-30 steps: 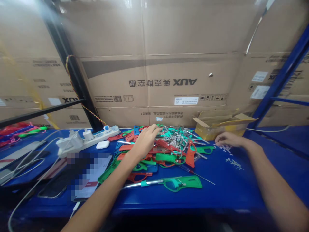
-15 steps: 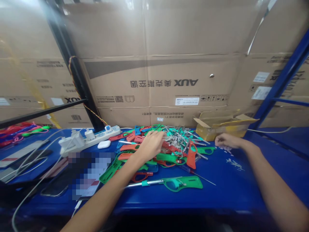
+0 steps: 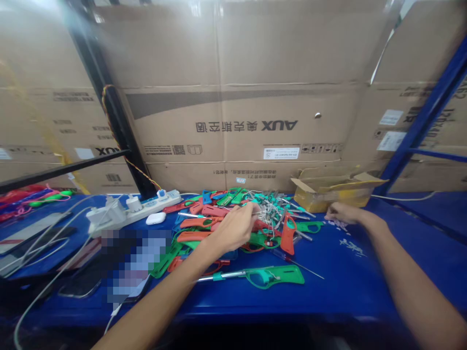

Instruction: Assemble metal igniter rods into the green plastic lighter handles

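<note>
My left hand reaches into a pile of lighter parts, its fingers curled by a tangle of metal tubes and white wires. Its fingertips are partly hidden, and I cannot see what they grip. Around it lie green and orange lighter handle shells. My right hand is closed at the fingertips over small pale pieces, beside a cardboard box; what it pinches is too small to make out. In front lies a long lighter with its green handle shell exposed, and a thin-shafted screwdriver.
An open cardboard box stands behind my right hand. Thin pale pins lie nearer me. Left of the pile are a power strip with chargers, a white earphone case, phones and cables. Cardboard walls the back of the blue table.
My left hand has moved slightly right and nearer to me, along the tube-and-wire tangle. My right hand stays over the small pale pieces. The view has shifted slightly.
</note>
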The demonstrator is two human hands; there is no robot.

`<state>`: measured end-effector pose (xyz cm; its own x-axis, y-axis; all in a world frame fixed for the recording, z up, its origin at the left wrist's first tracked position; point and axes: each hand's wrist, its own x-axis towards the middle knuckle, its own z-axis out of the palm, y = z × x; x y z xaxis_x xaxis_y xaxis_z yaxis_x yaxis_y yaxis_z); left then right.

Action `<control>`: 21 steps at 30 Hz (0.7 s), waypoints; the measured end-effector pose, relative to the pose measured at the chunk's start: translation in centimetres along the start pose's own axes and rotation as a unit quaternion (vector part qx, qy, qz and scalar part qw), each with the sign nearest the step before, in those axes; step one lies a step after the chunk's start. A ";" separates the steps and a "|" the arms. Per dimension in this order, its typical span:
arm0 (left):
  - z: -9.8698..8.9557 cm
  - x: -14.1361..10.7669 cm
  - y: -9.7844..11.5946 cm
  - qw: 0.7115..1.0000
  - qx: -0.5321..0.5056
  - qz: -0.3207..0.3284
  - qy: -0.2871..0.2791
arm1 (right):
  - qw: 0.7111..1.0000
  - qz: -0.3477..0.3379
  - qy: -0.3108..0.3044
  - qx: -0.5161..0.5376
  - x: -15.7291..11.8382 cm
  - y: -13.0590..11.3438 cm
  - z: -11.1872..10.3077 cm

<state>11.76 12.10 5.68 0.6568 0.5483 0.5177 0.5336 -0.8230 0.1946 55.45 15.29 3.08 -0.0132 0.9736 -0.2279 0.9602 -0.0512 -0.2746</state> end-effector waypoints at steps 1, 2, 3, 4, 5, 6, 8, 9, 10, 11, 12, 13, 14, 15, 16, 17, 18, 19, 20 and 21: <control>0.0 0.0 0.1 1.000 -0.003 -0.002 0.000 | 1.000 -0.003 0.007 -0.003 0.1 -0.3 0.1; -0.1 -0.1 0.2 1.000 -0.006 -0.006 0.002 | 1.000 -0.009 0.018 -0.004 0.1 -0.6 0.2; -0.2 -0.1 0.3 1.000 -0.009 -0.010 0.006 | 0.999 -0.018 0.030 -0.005 0.1 -1.1 0.3; -0.2 -0.1 0.3 1.000 -0.012 -0.015 0.011 | 0.998 -0.031 0.045 -0.004 0.1 -1.6 0.3; -0.3 -0.1 0.4 1.000 -0.015 -0.021 0.016 | 0.997 -0.048 0.063 -0.002 0.1 -2.3 0.3; -0.4 -0.1 0.4 0.999 -0.018 -0.025 0.020 | 0.994 -0.067 0.082 0.002 0.0 -3.1 0.3; -0.6 0.0 0.5 0.999 -0.023 -0.026 0.026 | 0.985 -0.112 0.126 0.018 -0.2 -5.0 0.3; -0.7 0.1 0.6 0.999 -0.025 -0.022 0.026 | 0.979 -0.138 0.150 0.030 -0.4 -6.1 0.3; -0.7 0.2 0.6 0.999 -0.027 -0.015 0.025 | 0.970 -0.164 0.175 0.045 -0.6 -7.3 0.3; -0.8 0.2 0.6 0.999 -0.029 -0.008 0.025 | 0.960 -0.189 0.197 0.061 -0.8 -8.5 0.3; -0.8 0.3 0.6 0.999 -0.029 -0.002 0.025 | 0.950 -0.212 0.218 0.077 -1.1 -9.6 0.4; -0.8 0.3 0.7 0.999 -0.029 0.000 0.026 | 0.939 -0.231 0.237 0.094 -1.5 -10.7 0.4; -0.8 0.3 0.6 0.999 -0.028 -0.001 0.028 | 0.929 -0.248 0.251 0.112 -1.9 -11.8 0.5; -0.8 0.3 0.6 0.999 -0.027 -0.003 0.030 | 0.919 -0.261 0.265 0.132 -2.3 -12.8 0.6; -0.8 0.3 0.6 0.999 -0.026 -0.006 0.033 | 0.909 -0.273 0.277 0.152 -2.7 -13.7 0.7; -0.7 0.3 0.6 0.999 -0.026 -0.009 0.036 | 0.900 -0.282 0.285 0.174 -3.2 -14.6 0.9; -0.7 0.2 0.6 0.999 -0.025 -0.010 0.037 | 0.891 -0.289 0.290 0.196 -3.6 -15.5 1.1; -0.7 0.2 0.6 0.999 -0.025 -0.011 0.039 | 0.883 -0.295 0.291 0.220 -4.1 -16.3 1.4; -0.6 0.2 0.6 0.999 -0.024 -0.012 0.040 | 0.876 -0.301 0.287 0.244 -4.5 -17.1 1.7; -0.6 0.2 0.6 0.999 -0.023 -0.013 0.041 | 0.869 -0.308 0.280 0.270 -4.9 -17.9 2.1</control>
<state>11.85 11.64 6.35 0.5966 0.5565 0.5783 0.5233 -0.8160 0.2453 37.75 11.00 7.19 -0.1953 0.8017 0.5649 0.5473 0.5670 -0.6156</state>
